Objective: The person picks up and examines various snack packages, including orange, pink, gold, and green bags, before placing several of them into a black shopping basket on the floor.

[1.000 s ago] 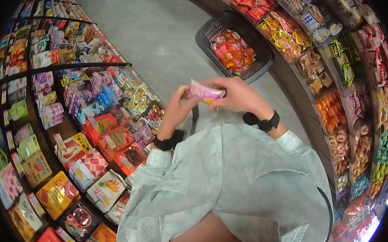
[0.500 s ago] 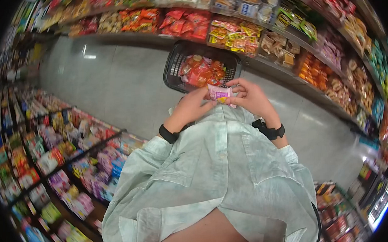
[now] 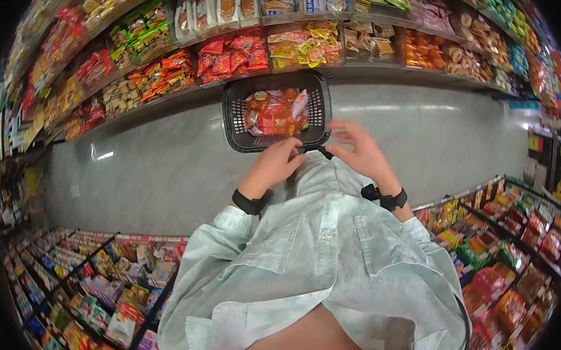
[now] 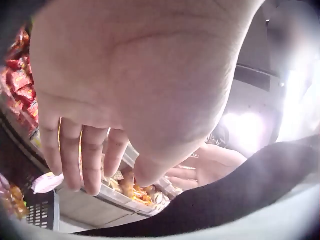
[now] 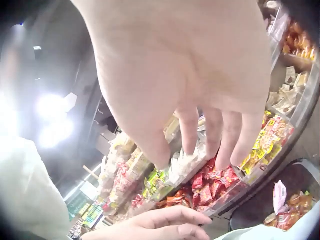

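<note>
A small pink packet (image 3: 300,103), free of both hands, overlaps the red and orange packets (image 3: 272,119) in the black basket (image 3: 234,116). My left hand (image 3: 273,167) is near the basket's front rim, empty, its fingers extended. To the right, my right hand (image 3: 362,156) also holds nothing, with its fingers spread and slightly bent. In the left wrist view the pink packet (image 4: 47,182) appears just beyond the fingertips. The right wrist view has the pink packet (image 5: 279,196) over the basket's contents, away from that hand.
The basket stands on the grey floor (image 3: 158,157) against a shelf (image 3: 366,72) of bagged snacks in bins. Red packets (image 3: 233,56) fill one bin behind it. More stocked racks (image 3: 116,287) stand behind me at left and right (image 3: 495,268).
Both hands have let go of the pink packet, which has moved forward to the basket. My view has swung right to face the shelf, with the basket directly ahead.
</note>
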`<state>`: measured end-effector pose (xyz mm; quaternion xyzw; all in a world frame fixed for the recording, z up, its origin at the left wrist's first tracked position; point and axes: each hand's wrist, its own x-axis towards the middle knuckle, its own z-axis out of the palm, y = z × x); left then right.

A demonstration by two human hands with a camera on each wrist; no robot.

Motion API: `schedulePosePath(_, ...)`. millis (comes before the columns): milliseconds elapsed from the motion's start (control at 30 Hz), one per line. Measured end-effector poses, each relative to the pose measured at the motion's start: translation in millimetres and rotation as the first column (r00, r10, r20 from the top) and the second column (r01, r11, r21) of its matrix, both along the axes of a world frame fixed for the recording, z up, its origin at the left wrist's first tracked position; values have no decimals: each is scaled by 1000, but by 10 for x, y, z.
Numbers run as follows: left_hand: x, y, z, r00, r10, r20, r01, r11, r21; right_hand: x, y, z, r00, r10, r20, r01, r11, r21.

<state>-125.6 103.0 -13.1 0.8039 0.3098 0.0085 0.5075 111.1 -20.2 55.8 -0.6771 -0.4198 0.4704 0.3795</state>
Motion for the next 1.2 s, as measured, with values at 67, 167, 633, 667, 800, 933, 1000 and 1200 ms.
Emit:
schedulePosePath(67, -159, -58, -302, 999, 32, -19, -34, 989, -145, -76, -104, -9, 996, 90, -19, -92, 985, -146)
schedulePosePath(167, -462, -280, -1515, 947, 321, -2, -271, 796, -542, -198, -360, -55, 990, 129, 51, -113, 964, -242)
schedulePosePath(633, -2508, -188, -2794, 618, 460, -638, -781, 448, -435, -242, -4753, -2461, 798, 61, 600, 323, 797, -510)
schedulePosePath(667, -2501, -103, -2883, 608, 466, -643, -787, 462, -409, -276, -4842, -2579, 809, 27, 588, 271, 870, -412)
schedulePosePath(800, -2147, 167, -3212, 577, 338, -744, -766, 540, -349, -392, -4753, -2834, 884, -441, 158, 461, 758, -461)
schedulePosePath(933, -826, 291, -2880, 739, 305, -600, -601, 702, -383, -168, -4238, -3002, 673, -737, 62, 621, 517, -589)
schedulePosePath(1000, -41, 262, -2644, 831, 243, -500, -472, 783, -405, 206, -3996, -3040, 604, -788, 114, 692, 448, -566)
schedulePosePath(1200, 1993, -206, -1842, 885, 267, -381, -452, 685, -572, 1111, -3802, -3448, 228, -956, -184, 751, 293, -592)
